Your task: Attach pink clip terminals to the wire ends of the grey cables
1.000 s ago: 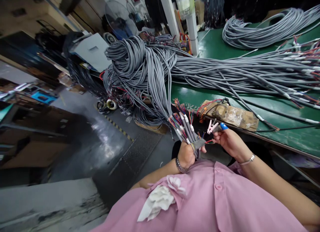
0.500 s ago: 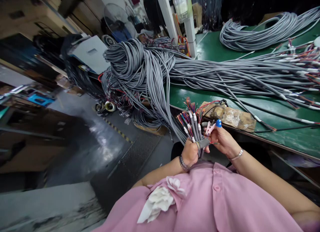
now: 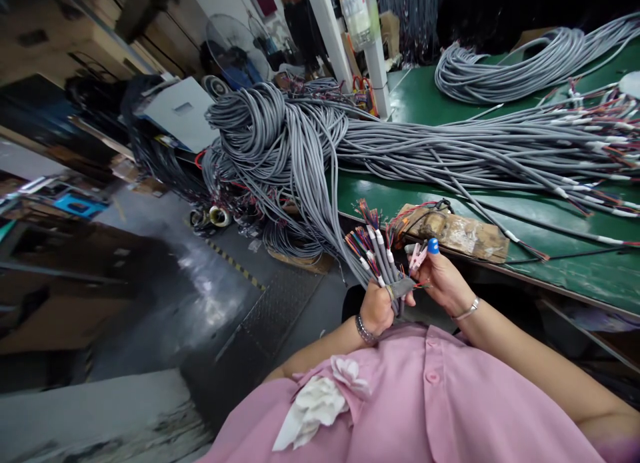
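Note:
My left hand (image 3: 379, 308) is wrapped round a bundle of grey cables (image 3: 384, 258) whose ends point up, showing white sleeves and fanned coloured wires. A grey cover is on the left thumb, across the cables. Just right of the bundle, my right hand (image 3: 445, 282) pinches a pale pink clip (image 3: 417, 256) that looks like a clothes peg. A blue cap (image 3: 433, 246) covers a fingertip of that hand. Thin red and orange wire ends (image 3: 421, 285) show between the two hands; which hand holds them I cannot tell.
A large heap of grey cables (image 3: 310, 150) hangs over the corner of the green table (image 3: 360, 193). More cables (image 3: 475, 150) lie along it, with a coil (image 3: 500, 76) behind. A worn wooden block (image 3: 470, 233) sits at the front edge, and a white post (image 3: 377, 76) stands beyond.
The cable bundle in my left hand has tilted slightly left, and its wire ends have shifted that way. My right hand still pinches the clip, a little further left in view.

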`<state>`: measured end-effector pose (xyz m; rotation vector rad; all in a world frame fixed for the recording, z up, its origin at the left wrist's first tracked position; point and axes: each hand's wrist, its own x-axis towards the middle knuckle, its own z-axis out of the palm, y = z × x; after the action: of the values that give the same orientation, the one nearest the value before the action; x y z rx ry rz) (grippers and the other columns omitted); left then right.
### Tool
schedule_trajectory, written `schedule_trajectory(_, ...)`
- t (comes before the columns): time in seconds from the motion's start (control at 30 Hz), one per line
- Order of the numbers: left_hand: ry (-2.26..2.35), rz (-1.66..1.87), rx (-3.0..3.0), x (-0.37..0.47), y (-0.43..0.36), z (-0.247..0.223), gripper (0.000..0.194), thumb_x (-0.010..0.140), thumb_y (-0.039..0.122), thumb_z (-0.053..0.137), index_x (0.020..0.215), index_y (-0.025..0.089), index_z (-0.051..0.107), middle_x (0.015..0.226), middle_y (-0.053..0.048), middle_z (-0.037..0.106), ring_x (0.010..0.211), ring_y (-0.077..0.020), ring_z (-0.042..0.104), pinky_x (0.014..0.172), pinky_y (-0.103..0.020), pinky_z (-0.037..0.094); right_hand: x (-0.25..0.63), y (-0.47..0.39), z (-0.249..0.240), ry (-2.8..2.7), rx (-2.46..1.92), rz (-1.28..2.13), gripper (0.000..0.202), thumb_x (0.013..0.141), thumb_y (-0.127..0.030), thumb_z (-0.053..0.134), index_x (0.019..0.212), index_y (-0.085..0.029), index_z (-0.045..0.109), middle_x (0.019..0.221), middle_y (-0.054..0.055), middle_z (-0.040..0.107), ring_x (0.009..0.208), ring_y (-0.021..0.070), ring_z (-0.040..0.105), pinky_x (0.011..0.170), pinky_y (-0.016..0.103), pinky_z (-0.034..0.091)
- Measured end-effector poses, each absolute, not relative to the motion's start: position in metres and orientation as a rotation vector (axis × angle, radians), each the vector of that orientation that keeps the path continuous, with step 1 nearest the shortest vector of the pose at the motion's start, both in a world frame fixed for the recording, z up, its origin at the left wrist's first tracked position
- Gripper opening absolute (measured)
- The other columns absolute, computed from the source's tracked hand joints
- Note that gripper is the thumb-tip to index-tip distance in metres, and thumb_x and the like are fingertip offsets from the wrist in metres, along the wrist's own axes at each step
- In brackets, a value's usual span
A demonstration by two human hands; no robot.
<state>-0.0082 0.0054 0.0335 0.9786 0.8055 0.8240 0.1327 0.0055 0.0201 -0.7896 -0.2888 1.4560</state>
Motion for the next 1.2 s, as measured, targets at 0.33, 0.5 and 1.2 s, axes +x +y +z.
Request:
schedule_trajectory(0.33, 0.839, 0.814, 1.047, -0.010, 0.001, 0.033, 0.026, 0.069, 0.032, 0.072, 0.054, 0.013, 0.064, 0.049, -0.003, 0.061, 0.047, -0.0129, 0.055, 0.054, -0.026, 0.044, 0.149, -0.018, 0.021, -0.581, -0.773, 1.853, 0.031, 0.075, -0.046, 0.073, 0.073, -0.017, 0.062, 0.066, 0.001, 0.061, 0.058, 0.0138, 0.058, 0.056, 0.027, 0.044)
schedule_trajectory(0.5, 0.890, 0.769, 1.147, -0.015, -0.002, 0.030, 0.026, 0.070, 0.032, 0.072, 0.054, 0.013, 0.066, 0.052, -0.004, 0.063, 0.051, -0.0137, 0.057, 0.057, -0.027, 0.045, 0.151, -0.027, 0.026, -0.764, -0.838, 1.817, 0.020, 0.077, -0.033, 0.073, 0.078, -0.016, 0.061, 0.064, 0.001, 0.064, 0.060, 0.0159, 0.063, 0.055, 0.025, 0.038)
schedule_trajectory(1.2, 0.869, 0.865, 1.047, -0.012, 0.001, 0.036, 0.026, 0.071, 0.034, 0.069, 0.055, 0.014, 0.063, 0.052, -0.004, 0.061, 0.050, -0.0142, 0.057, 0.055, -0.028, 0.045, 0.159, -0.011, 0.006, -0.383, -0.794, 1.709, 0.048, 0.080, -0.065, 0.057, 0.084, -0.019, 0.068, 0.080, 0.005, 0.066, 0.068, 0.0151, 0.059, 0.068, 0.030, 0.049)
